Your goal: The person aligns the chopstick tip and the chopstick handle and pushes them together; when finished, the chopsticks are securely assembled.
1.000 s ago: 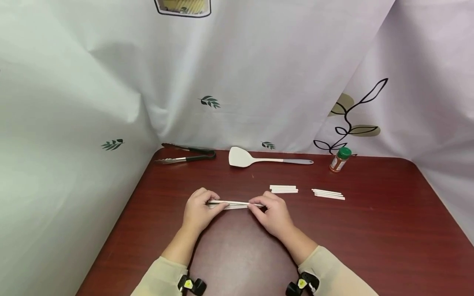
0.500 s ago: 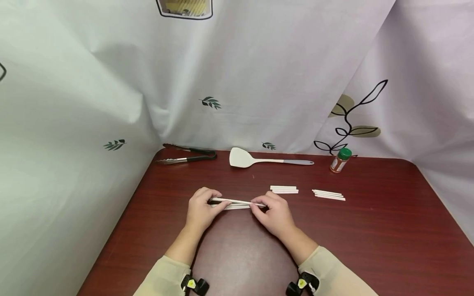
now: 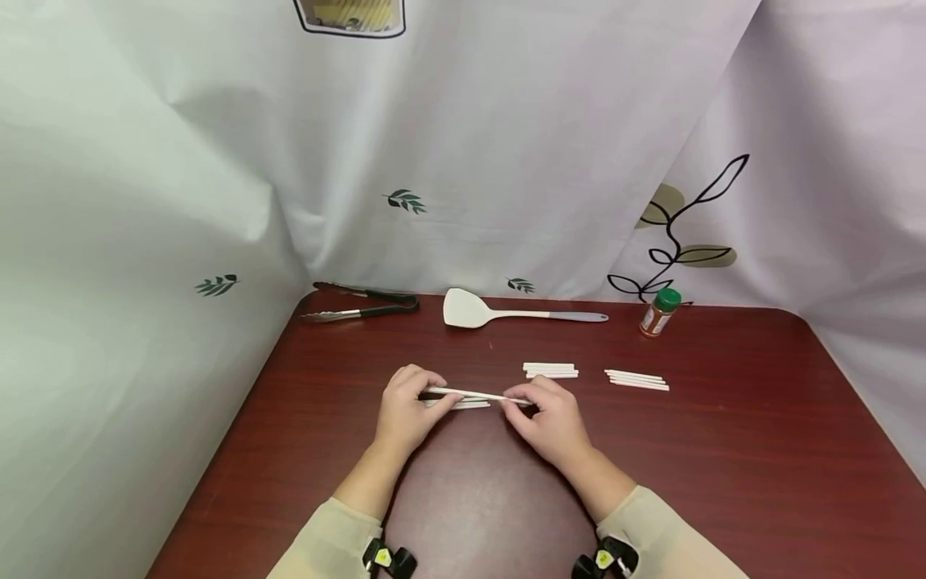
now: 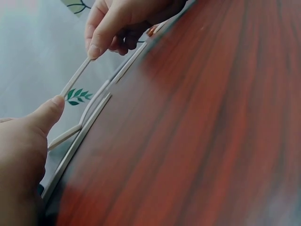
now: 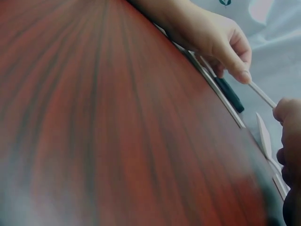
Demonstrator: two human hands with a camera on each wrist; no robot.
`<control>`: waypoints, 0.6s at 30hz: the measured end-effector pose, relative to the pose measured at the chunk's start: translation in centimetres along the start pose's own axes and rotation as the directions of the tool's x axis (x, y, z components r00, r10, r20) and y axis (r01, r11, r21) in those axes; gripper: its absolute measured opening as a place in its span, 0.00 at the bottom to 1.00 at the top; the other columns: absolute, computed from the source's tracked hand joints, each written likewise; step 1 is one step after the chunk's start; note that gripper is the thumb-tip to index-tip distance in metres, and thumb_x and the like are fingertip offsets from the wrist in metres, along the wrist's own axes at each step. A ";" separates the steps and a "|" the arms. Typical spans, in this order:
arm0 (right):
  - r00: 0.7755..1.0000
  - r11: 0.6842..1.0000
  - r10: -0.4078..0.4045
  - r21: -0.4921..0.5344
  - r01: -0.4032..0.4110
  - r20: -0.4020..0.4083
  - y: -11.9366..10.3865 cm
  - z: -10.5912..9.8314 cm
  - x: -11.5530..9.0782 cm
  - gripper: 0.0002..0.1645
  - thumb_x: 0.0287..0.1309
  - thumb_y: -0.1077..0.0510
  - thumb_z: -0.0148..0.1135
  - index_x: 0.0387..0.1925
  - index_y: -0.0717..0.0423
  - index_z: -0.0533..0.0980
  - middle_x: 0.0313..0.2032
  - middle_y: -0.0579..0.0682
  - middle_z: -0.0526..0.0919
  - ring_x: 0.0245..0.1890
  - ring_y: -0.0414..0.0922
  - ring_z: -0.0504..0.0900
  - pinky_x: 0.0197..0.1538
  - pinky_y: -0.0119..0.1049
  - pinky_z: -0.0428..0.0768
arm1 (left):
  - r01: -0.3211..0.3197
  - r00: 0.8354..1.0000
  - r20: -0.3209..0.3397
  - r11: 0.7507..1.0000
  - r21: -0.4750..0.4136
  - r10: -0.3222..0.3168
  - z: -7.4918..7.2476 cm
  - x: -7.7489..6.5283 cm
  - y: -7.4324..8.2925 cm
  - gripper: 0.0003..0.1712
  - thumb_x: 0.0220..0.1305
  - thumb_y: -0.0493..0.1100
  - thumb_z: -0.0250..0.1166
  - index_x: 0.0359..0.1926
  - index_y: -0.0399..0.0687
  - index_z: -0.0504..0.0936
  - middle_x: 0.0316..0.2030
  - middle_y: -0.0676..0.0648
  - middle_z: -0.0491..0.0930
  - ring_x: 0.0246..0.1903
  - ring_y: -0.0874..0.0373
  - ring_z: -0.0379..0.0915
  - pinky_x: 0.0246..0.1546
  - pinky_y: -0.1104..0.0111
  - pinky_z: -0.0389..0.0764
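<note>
My left hand (image 3: pixel 407 408) and right hand (image 3: pixel 555 418) pinch the two ends of one thin white stick (image 3: pixel 477 395) between thumb and fingers. In the left wrist view that held stick (image 4: pixel 76 76) spans the gap between the thumbs, raised above the tabletop. Below it, other white sticks (image 3: pixel 472 404) lie on the table, their left ends hidden behind my left thumb. The right wrist view shows the lying sticks (image 5: pixel 225 101) under my left hand (image 5: pixel 209 40), with my right hand (image 5: pixel 292 146) at the frame's edge.
Two small groups of short white sticks (image 3: pixel 551 370), (image 3: pixel 637 379) lie beyond my right hand on the brown table (image 3: pixel 463 498). Along the back are tongs (image 3: pixel 387 310), a white spatula (image 3: pixel 466 309) and a green-capped spice jar (image 3: pixel 660 312). A pale curtain (image 3: pixel 506 145) hangs behind.
Both hands have moved rightward, carrying the pinched stick with them. The right ends of the sticks lying below now show free of my right fingers. The head view has shifted slightly.
</note>
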State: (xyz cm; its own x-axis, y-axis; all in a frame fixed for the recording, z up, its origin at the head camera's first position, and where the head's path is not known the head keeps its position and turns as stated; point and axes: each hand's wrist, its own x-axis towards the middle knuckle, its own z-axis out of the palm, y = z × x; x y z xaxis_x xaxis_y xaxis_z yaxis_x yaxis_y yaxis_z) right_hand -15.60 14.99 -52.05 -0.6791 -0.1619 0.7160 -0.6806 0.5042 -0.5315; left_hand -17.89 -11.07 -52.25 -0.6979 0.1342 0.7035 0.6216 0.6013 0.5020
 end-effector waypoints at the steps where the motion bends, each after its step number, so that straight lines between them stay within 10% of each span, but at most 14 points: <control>1: 1.000 1.000 0.001 -0.004 -0.001 -0.001 0.1 -0.2 -0.1 0.07 0.51 0.64 0.80 0.33 0.51 0.89 0.27 0.41 0.82 0.26 0.40 0.77 0.32 0.29 0.74 | -0.004 1.000 0.002 1.000 -0.006 0.004 0.2 0.0 0.1 0.18 0.44 0.43 0.89 0.30 0.50 0.86 0.29 0.54 0.80 0.33 0.55 0.75 0.37 0.63 0.75; 18: 1.000 0.998 -0.002 -0.066 0.001 -0.016 2.5 -4.4 -1.2 0.08 0.52 0.61 0.81 0.33 0.50 0.88 0.29 0.40 0.83 0.29 0.37 0.80 0.34 0.30 0.77 | -0.049 0.997 0.063 0.997 -0.056 0.053 3.3 0.7 2.4 0.14 0.50 0.42 0.87 0.32 0.48 0.88 0.29 0.53 0.80 0.33 0.56 0.74 0.37 0.64 0.75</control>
State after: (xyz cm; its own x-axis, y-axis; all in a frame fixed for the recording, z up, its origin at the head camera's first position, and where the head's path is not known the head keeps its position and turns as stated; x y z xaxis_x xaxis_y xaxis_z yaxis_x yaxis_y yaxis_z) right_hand -15.28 20.16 -52.23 -0.6731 -0.1497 0.7242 -0.6618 0.5590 -0.4995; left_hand -18.09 -6.95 -52.21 -0.6851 0.2148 0.6961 0.6743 0.5487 0.4942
